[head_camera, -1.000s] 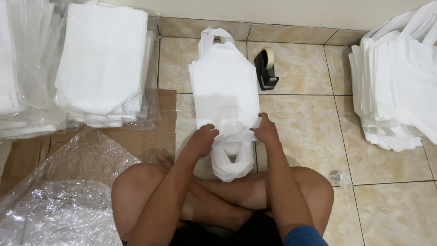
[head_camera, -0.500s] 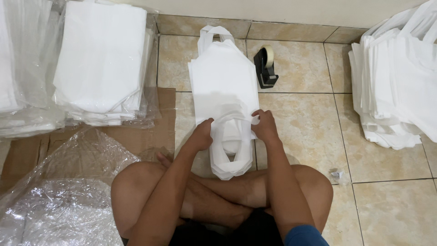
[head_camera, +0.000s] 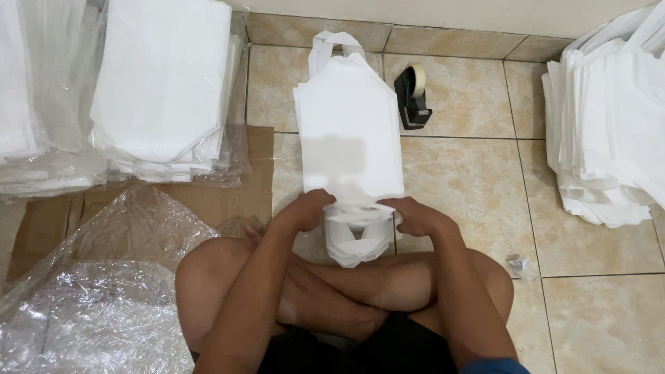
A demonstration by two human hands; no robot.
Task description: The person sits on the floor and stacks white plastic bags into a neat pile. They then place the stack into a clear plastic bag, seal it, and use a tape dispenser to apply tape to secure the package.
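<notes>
White bags [head_camera: 350, 131] lie stacked on beige tiled floor [head_camera: 471, 180].

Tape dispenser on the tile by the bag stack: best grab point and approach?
Grip the black tape dispenser across its narrow body, just below the tape roll, coming from above. It stands upright on the tiled floor, clear of the white bags, with both long sides free; the wall lies close behind it.

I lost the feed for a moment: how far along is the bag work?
Done: stacks of flat white bags lie left. In hand: the left hand and right hand grip the near end of a small bag pile beside the tape dispenser. Left: a loose pile at right.
</notes>
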